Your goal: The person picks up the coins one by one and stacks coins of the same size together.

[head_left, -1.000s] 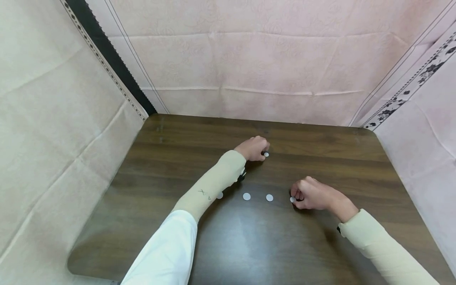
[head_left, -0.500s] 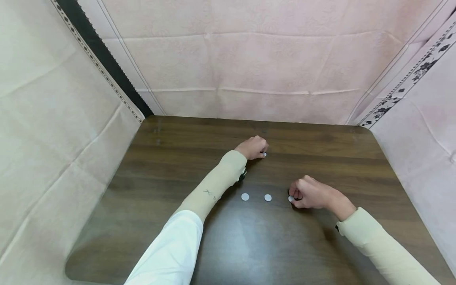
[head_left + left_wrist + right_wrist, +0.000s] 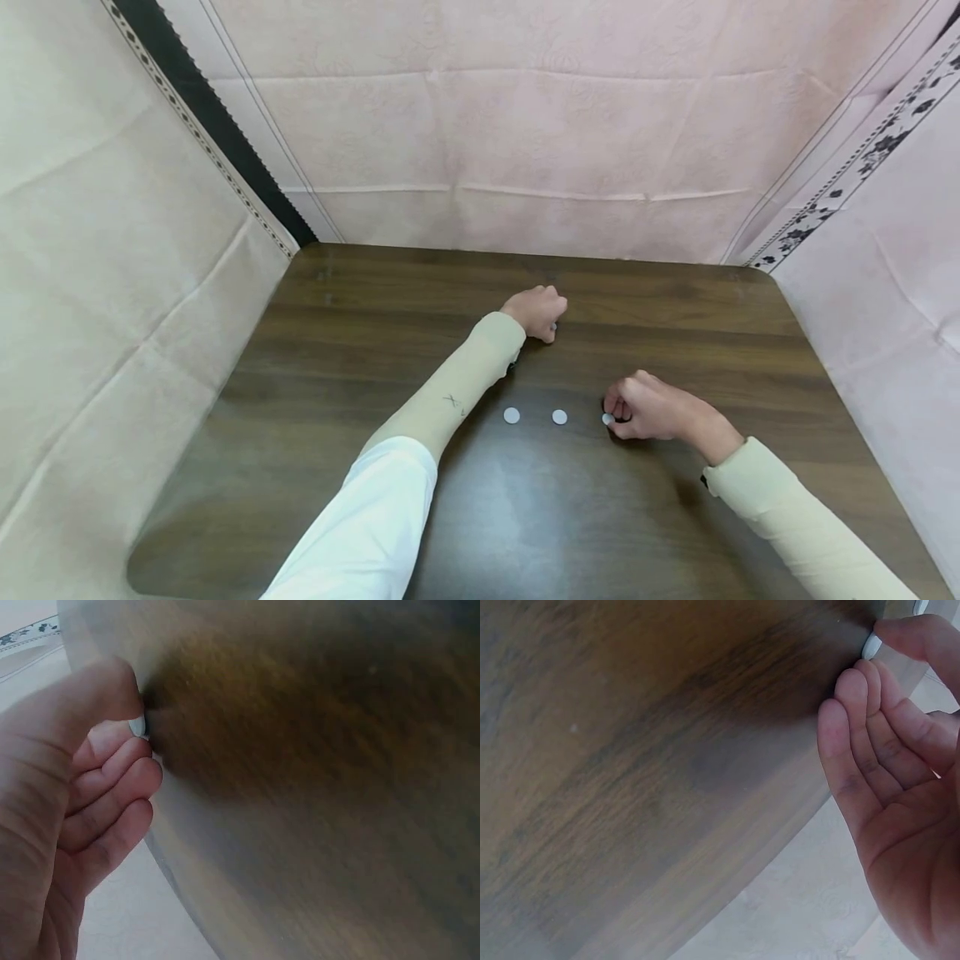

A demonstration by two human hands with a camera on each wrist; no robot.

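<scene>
Near the far side of the brown table, my left hand [image 3: 536, 312] pinches a small white disc [image 3: 137, 726] between thumb and forefinger. In the head view the fingers cover most of that disc. Closer to me and to the right, my right hand [image 3: 651, 406] holds another white disc [image 3: 607, 419] between thumb and fingertips, at the table surface. Its other fingers are curled, as the right wrist view shows. Two more flat white discs, one at the left [image 3: 512, 415] and one nearer the right hand [image 3: 559, 417], lie in a row beside it.
The wood-grain table [image 3: 337, 333] has rounded corners. Pale cloth [image 3: 487, 125] hangs behind it and at both sides. My left forearm [image 3: 450, 400] crosses the table just left of the row of discs.
My left hand has shifted slightly right over its disc, hiding more of it. A third loose disc, seen earlier beside the left forearm, is now hidden behind it. The right hand stays at its disc.
</scene>
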